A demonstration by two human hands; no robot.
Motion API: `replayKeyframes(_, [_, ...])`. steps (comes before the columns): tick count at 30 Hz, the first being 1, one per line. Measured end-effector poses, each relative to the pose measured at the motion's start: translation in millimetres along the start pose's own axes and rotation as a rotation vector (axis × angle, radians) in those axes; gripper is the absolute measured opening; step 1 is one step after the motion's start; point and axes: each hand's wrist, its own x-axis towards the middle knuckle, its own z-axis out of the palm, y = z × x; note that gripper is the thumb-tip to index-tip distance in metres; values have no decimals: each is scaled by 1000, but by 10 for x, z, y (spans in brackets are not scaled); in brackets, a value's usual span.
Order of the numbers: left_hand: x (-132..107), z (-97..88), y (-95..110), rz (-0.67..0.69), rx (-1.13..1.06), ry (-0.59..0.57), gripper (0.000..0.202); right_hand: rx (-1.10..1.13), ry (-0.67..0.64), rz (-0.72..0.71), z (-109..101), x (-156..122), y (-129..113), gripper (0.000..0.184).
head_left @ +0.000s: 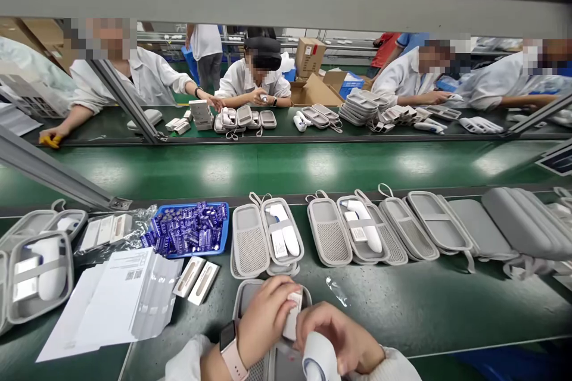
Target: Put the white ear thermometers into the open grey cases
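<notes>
My left hand (268, 315), with a watch on its wrist, closes over a small white box (292, 317) above an open grey zip case (246, 293). My right hand (337, 333) grips a white handheld thermometer (319, 351) with a blue ring, low in the view. Its fingers come close to the box; whether they touch it I cannot tell. The hands cover much of the case. Just beyond stands another open grey case (250, 238) with a white thermometer (290, 235) and a small box (279, 244) under its strap.
A blue tray (227, 232) of purple-wrapped batteries lies left of centre. Near it are two small boxes (196, 280) and white papers (111, 292). More open cases (330, 232) line the right. Across the green belt (268, 166), several co-workers sit. A metal strut (58, 161) slants at left.
</notes>
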Motion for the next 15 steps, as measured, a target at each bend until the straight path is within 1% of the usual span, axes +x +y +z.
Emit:
replayKeyframes(2, [-12,22,-9,-35,-80,55,34,1,-38,-16,11,24,23,61])
replayKeyframes(3, [-14,33,-9,-40,-113,54,34,-16,-60,-27,17,34,26,62])
replayKeyframes(5, [-9,50,3,-23,-169,1,35,-80,-103,-50,23,45,5,61])
replayKeyframes(7, [5,41,29,-30,-199,-70,37,-134,-104,-53,20,32,-56,58])
replayKeyframes(11, [37,-87,79,-126,-118,-179,32,-117,-54,-59,-15,-46,-182,55])
replayKeyframes(13, [37,-179,86,-145,-53,-205,30,-96,-28,-76,-41,-88,-171,55])
replayKeyframes(15, [15,-247,87,-148,-6,-229,31,-74,15,-60,-60,-122,-104,54])
